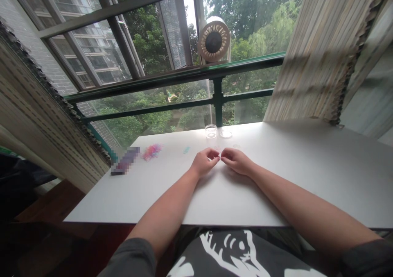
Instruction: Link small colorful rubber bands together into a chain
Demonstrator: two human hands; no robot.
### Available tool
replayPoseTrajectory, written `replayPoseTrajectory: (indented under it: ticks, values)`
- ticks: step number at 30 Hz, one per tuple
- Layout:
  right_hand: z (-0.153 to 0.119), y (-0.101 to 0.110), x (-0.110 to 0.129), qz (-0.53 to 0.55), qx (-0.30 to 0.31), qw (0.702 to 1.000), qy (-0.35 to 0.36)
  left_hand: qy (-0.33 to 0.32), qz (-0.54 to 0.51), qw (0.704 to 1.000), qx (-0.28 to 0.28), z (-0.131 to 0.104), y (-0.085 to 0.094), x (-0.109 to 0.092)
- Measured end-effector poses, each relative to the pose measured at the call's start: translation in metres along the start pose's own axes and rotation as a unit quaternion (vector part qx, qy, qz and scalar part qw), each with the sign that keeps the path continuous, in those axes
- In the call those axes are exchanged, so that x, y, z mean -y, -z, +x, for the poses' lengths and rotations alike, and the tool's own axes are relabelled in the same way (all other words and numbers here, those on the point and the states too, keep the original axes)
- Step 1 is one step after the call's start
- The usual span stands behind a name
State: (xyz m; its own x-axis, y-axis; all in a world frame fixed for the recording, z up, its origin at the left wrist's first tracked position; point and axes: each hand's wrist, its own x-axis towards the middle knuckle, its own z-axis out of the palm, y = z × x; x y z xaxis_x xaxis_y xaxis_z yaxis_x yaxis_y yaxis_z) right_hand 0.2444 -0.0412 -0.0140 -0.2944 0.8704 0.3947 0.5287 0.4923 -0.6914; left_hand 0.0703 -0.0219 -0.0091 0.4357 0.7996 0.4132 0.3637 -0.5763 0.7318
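Observation:
Over the middle of the white table (147, 203), my left hand (205, 161) and my right hand (236, 160) almost meet at the fingertips. Both are curled with thumb and finger pinched together; whatever they hold is too small to make out. Just behind the fingers lie a few small pink pieces (217, 148), partly covered by my hands. A pale, whitish little cluster (236, 146) sits beyond my right hand. To the left of my left hand is a small teal cluster (186, 150).
A clear round container (211, 132) and a clear shallow lid or dish (226, 134) stand at the table's back edge. Farther left are a pink, purple and orange pile (151, 151) and a blurred-out dark object (125, 161). A round fan (214, 39) rises by the window railing.

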Motion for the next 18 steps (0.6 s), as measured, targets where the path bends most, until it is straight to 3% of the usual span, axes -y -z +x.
replayPoseTrajectory:
  ticks: [18]
  values:
    - [0.0001, 0.0005, 0.0035, -0.020, 0.008, 1.000, -0.003, 0.005, 0.000, 1.000, 0.014, 0.0001, 0.0006, -0.0012]
